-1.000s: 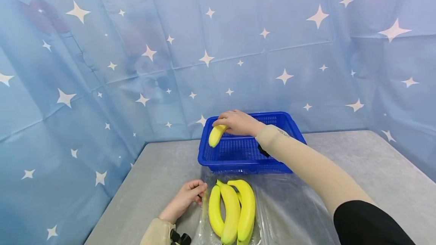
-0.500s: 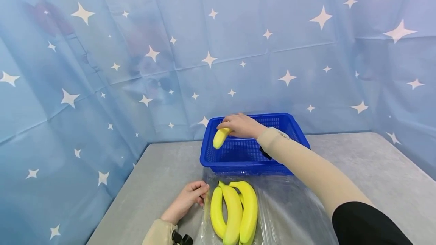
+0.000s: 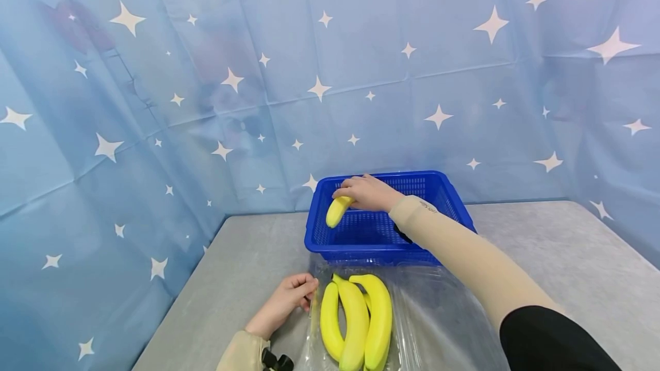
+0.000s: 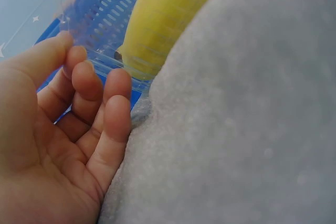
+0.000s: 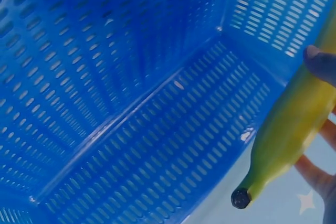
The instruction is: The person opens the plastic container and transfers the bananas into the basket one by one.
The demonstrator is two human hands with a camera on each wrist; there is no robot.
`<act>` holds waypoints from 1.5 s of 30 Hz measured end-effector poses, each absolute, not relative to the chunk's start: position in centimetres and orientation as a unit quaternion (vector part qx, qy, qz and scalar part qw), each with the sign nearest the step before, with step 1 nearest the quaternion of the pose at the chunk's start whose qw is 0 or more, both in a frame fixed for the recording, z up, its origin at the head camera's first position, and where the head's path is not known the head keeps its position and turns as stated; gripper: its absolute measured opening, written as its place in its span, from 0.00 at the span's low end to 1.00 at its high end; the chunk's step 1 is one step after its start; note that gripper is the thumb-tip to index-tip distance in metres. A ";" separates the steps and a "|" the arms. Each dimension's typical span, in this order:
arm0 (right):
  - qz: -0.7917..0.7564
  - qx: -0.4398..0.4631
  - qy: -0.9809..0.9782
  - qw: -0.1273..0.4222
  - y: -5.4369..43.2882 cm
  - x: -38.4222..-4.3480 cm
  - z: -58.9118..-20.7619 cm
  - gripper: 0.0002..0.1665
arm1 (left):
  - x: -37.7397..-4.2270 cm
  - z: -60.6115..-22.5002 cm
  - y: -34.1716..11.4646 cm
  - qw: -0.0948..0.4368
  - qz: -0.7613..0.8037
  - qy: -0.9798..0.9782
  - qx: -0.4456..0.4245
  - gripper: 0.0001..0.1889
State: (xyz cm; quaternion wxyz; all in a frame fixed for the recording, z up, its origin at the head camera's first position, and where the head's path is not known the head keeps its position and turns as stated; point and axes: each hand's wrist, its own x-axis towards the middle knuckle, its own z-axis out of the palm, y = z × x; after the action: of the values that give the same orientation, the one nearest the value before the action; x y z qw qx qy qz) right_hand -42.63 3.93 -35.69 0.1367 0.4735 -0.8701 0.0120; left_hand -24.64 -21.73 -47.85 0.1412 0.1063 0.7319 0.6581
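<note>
My right hand (image 3: 367,192) grips a yellow banana (image 3: 338,212) over the left part of a blue plastic basket (image 3: 371,256). In the right wrist view that banana (image 5: 294,119) slants down to its dark tip, thumb on one side and fingers on the other. Several more bananas (image 3: 353,319) lie together in a clear plastic bag (image 3: 412,325) in front of the basket. At the bag's left edge my left hand (image 3: 289,298) pinches the film between thumb and fingertip; the left wrist view shows this hand (image 4: 68,114) with its other fingers curled.
The grey table (image 3: 247,251) runs up to a blue star-print curtain (image 3: 289,73) behind the basket and along the left. The slotted basket wall (image 5: 79,40) and floor show bare under my right hand.
The view has shifted slightly, so everything sits a little further right in the picture. My right hand keeps its hold on the banana above the basket; my left hand stays at the bag edge.
</note>
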 end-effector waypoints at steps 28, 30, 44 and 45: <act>0.016 0.464 -0.878 0.116 3.3 -43.9 -37.6 0.26 | -24.7 -47.6 -21.9 0.148 0.653 0.735 0.105 0.12; 0.014 0.462 -0.880 0.114 3.3 -44.0 -37.8 0.26 | -24.6 -47.6 -21.9 0.149 0.652 0.737 0.102 0.12; 0.003 0.453 -0.885 0.112 3.0 -44.6 -38.0 0.26 | -24.6 -47.8 -21.7 0.147 0.656 0.733 0.099 0.12; 0.003 0.452 -0.885 0.111 3.1 -44.6 -38.0 0.25 | -24.6 -47.8 -21.7 0.147 0.657 0.732 0.100 0.12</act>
State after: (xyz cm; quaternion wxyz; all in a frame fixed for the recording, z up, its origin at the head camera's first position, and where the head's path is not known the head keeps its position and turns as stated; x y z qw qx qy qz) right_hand -44.62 3.08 -38.03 0.1109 0.4518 -0.8852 0.0031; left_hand -24.58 -21.68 -47.83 0.1473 0.1001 0.7322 0.6575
